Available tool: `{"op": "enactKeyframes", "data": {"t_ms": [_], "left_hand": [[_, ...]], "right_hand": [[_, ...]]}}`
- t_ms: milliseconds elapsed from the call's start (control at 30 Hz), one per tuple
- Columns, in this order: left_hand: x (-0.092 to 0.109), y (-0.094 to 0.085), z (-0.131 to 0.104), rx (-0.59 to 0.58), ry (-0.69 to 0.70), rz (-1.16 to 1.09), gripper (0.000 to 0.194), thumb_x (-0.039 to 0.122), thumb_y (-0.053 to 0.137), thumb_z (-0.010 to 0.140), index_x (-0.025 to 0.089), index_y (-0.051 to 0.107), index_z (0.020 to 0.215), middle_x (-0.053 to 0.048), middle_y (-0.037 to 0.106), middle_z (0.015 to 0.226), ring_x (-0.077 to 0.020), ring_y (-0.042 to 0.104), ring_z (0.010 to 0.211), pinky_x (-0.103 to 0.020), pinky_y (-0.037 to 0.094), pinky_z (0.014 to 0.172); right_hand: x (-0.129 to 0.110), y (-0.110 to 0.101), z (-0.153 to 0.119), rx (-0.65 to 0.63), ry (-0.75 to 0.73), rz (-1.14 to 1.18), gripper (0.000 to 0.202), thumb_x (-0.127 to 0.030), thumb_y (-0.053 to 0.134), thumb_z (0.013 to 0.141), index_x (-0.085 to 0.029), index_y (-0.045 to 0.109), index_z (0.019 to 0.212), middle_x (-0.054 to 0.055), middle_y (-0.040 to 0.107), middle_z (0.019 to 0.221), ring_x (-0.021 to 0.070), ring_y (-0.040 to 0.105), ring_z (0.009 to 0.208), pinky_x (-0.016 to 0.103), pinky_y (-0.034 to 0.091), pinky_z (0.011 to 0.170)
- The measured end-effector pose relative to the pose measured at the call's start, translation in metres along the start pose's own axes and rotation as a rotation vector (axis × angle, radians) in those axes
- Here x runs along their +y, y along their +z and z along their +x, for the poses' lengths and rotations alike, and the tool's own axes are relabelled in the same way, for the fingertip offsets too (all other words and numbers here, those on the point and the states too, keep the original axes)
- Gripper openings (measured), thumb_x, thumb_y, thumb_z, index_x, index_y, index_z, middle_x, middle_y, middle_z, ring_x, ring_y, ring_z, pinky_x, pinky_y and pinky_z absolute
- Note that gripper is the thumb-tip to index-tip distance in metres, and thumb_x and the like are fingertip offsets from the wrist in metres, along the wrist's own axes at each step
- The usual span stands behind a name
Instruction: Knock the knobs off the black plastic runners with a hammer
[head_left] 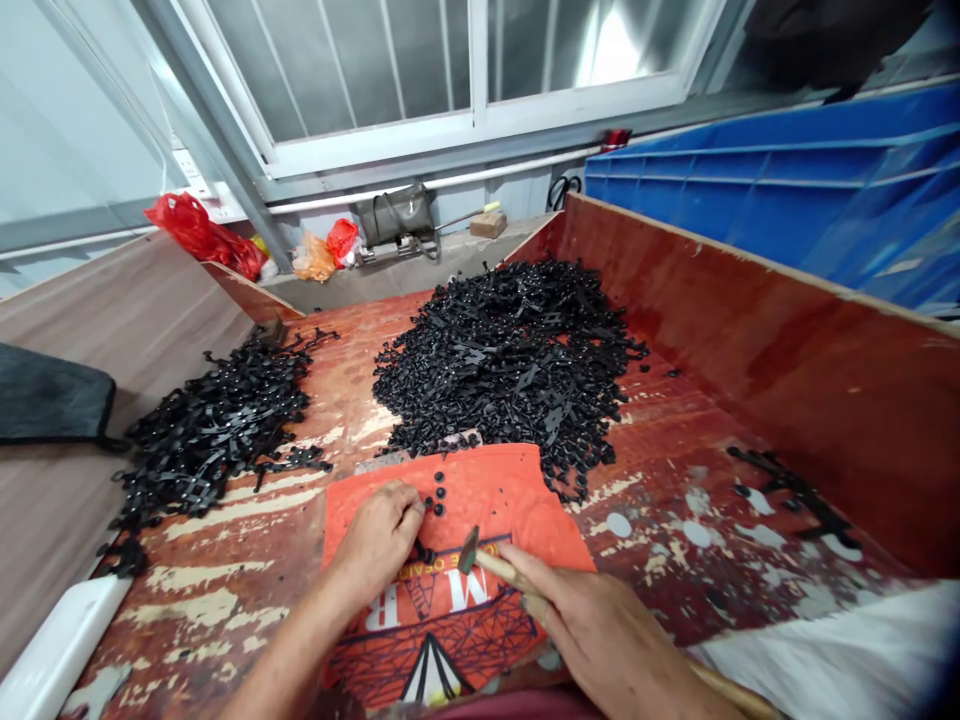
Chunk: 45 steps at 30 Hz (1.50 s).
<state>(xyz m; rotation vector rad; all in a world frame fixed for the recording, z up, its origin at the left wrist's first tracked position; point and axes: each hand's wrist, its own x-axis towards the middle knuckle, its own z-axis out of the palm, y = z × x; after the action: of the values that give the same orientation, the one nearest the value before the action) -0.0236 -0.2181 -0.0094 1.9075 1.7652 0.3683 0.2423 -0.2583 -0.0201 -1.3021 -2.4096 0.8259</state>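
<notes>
In my right hand [592,615] is a small hammer [469,549], gripped by its wooden handle, its metal head above the printed cloth. My left hand [381,535] is closed at the cloth's left side, its fingertips pinched around a small black part [421,552] that they partly hide. Under both hands lies an orange-red printed cloth [502,485]. Several small round black pieces [439,493] rest on it, just right of my left fingertips. The hammer head is a short way right of my left hand, apart from it.
A large pile of black parts [510,350] lies beyond the cloth, with a smaller heap [225,420] to the left. Wooden boards [750,340] wall the worn red table. A blue crate [780,190] stands behind the right board; a white object [64,650] is at lower left.
</notes>
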Motion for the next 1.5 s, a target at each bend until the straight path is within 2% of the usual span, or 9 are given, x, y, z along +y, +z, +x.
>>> {"op": "enactKeyframes", "data": {"t_ms": [267, 600, 733, 867, 1000, 1167, 1300, 1433, 1500], "left_hand": [[-0.001, 0.005, 0.001, -0.024, 0.064, 0.001, 0.032, 0.022, 0.037, 0.091, 0.019, 0.055, 0.066, -0.005, 0.061, 0.075, -0.0188, 0.058, 0.075, -0.029, 0.038, 0.071], [0.002, -0.001, 0.004, -0.082, -0.040, 0.070, 0.034, 0.026, 0.042, 0.091, 0.020, 0.058, 0.062, 0.001, 0.062, 0.061, -0.0169, 0.058, 0.064, -0.027, 0.031, 0.065], [-0.003, 0.003, 0.004, -0.125, -0.052, -0.090, 0.032, 0.026, 0.041, 0.089, 0.019, 0.059, 0.063, 0.001, 0.062, 0.061, -0.0159, 0.058, 0.062, -0.025, 0.033, 0.061], [-0.005, 0.007, 0.003, -0.101, -0.055, -0.114, 0.033, 0.027, 0.041, 0.089, 0.019, 0.060, 0.064, 0.001, 0.060, 0.059, -0.0151, 0.056, 0.059, -0.025, 0.032, 0.059], [-0.004, 0.007, 0.002, -0.094, -0.036, -0.110, 0.033, 0.026, 0.041, 0.089, 0.018, 0.060, 0.064, 0.001, 0.061, 0.061, -0.0146, 0.056, 0.060, -0.025, 0.032, 0.060], [-0.007, 0.008, 0.003, -0.077, 0.003, -0.048, 0.034, 0.025, 0.041, 0.090, 0.019, 0.055, 0.060, 0.000, 0.059, 0.061, -0.0146, 0.053, 0.060, -0.025, 0.031, 0.061], [-0.010, 0.010, 0.002, -0.070, 0.025, -0.026, 0.034, 0.025, 0.041, 0.091, 0.019, 0.053, 0.060, -0.001, 0.060, 0.062, -0.0151, 0.053, 0.062, -0.026, 0.031, 0.063], [-0.011, 0.011, 0.000, -0.061, 0.035, -0.005, 0.035, 0.027, 0.040, 0.093, 0.019, 0.055, 0.062, -0.002, 0.063, 0.066, -0.0168, 0.057, 0.066, -0.027, 0.033, 0.067], [-0.012, 0.012, -0.001, -0.057, 0.043, 0.022, 0.036, 0.027, 0.039, 0.094, 0.019, 0.055, 0.063, -0.003, 0.064, 0.067, -0.0177, 0.058, 0.068, -0.027, 0.034, 0.068]], "right_hand": [[0.001, 0.000, 0.002, -0.033, 0.018, -0.002, 0.054, -0.016, 0.046, 0.096, -0.042, 0.047, 0.143, -0.002, 0.076, 0.110, 0.0222, 0.075, 0.092, 0.036, 0.060, 0.083], [0.000, -0.009, 0.006, -0.031, -0.002, 0.057, 0.049, -0.020, 0.044, 0.099, -0.044, 0.048, 0.142, -0.004, 0.073, 0.118, 0.0208, 0.074, 0.097, 0.034, 0.059, 0.085], [-0.005, -0.026, 0.021, 0.074, -0.023, 0.028, 0.048, -0.023, 0.037, 0.102, -0.040, 0.042, 0.147, -0.001, 0.067, 0.129, 0.0200, 0.072, 0.101, 0.034, 0.059, 0.087], [-0.013, -0.035, 0.036, 0.144, -0.078, -0.029, 0.048, -0.022, 0.037, 0.102, -0.035, 0.042, 0.148, 0.000, 0.068, 0.129, 0.0188, 0.072, 0.099, 0.034, 0.058, 0.088], [-0.014, -0.022, 0.042, 0.197, -0.097, -0.056, 0.050, -0.023, 0.036, 0.103, -0.028, 0.033, 0.152, 0.004, 0.070, 0.125, 0.0200, 0.070, 0.103, 0.035, 0.055, 0.092], [-0.007, -0.001, 0.043, 0.071, -0.056, -0.216, 0.051, -0.020, 0.041, 0.100, -0.030, 0.040, 0.149, 0.004, 0.077, 0.100, 0.0225, 0.074, 0.080, 0.033, 0.059, 0.070], [-0.008, 0.000, 0.045, 0.163, -0.087, -0.135, 0.052, -0.023, 0.035, 0.102, -0.027, 0.032, 0.154, 0.007, 0.075, 0.111, 0.0210, 0.073, 0.090, 0.032, 0.058, 0.078], [-0.008, -0.001, 0.046, 0.096, -0.061, -0.221, 0.050, -0.022, 0.041, 0.100, -0.029, 0.041, 0.149, 0.004, 0.078, 0.093, 0.0219, 0.075, 0.076, 0.030, 0.058, 0.067], [-0.009, -0.002, 0.047, 0.104, -0.060, -0.209, 0.051, -0.022, 0.040, 0.100, -0.028, 0.040, 0.150, 0.005, 0.078, 0.097, 0.0224, 0.075, 0.078, 0.032, 0.059, 0.069]]}}
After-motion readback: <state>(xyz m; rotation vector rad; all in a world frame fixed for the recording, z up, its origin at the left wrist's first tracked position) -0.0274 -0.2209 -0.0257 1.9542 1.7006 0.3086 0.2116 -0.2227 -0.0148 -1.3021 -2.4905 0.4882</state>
